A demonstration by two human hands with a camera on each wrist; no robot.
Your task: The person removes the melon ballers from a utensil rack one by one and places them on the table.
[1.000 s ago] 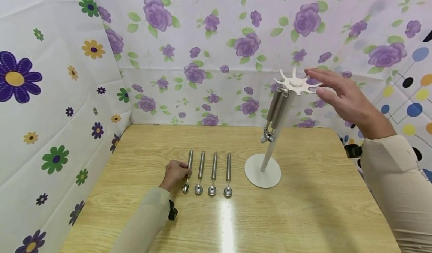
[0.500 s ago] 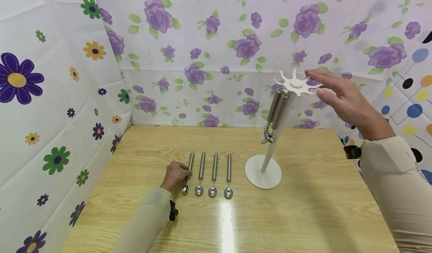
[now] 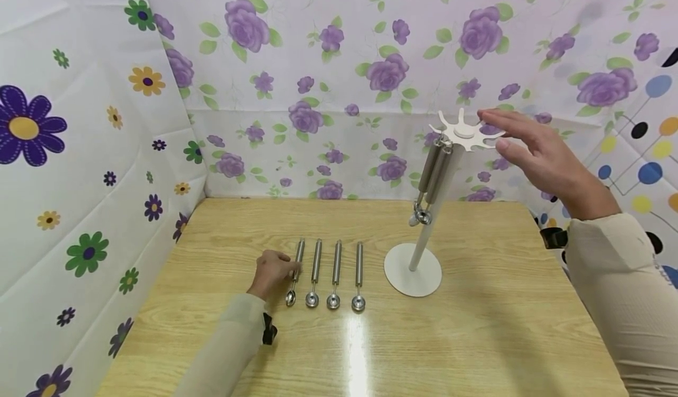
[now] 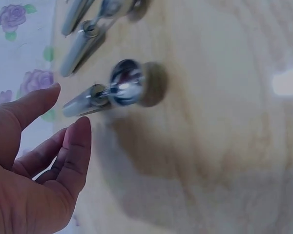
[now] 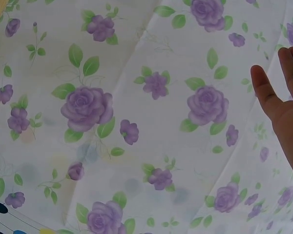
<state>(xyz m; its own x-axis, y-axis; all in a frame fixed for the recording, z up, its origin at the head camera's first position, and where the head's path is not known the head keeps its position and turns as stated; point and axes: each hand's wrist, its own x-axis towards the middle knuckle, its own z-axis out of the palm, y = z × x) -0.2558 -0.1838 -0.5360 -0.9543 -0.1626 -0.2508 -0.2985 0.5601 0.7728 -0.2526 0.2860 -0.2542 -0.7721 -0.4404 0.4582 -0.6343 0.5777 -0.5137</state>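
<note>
My left hand is at the leftmost metal scoop, which lies on the table with its handle pointing away. In the left wrist view the thumb and fingers of the left hand stand apart, with the handle of a scoop just beyond the fingertips. Three more scoops lie in a row to the right. My right hand, fingers extended, is beside the white hook top of a stand, its fingertips close to the arms. The right wrist view catches only part of the right hand.
Metal utensils hang from the left hooks of the stand. Its round white base rests on the wooden table, right of the scoops. Flowered cloth hangs behind the table, and another patterned cloth covers the left side.
My left hand's fingers have loosened from the leftmost scoop, and the hand has shifted slightly left. That scoop leans a little more than a second ago. The right hand stays at the stand.
</note>
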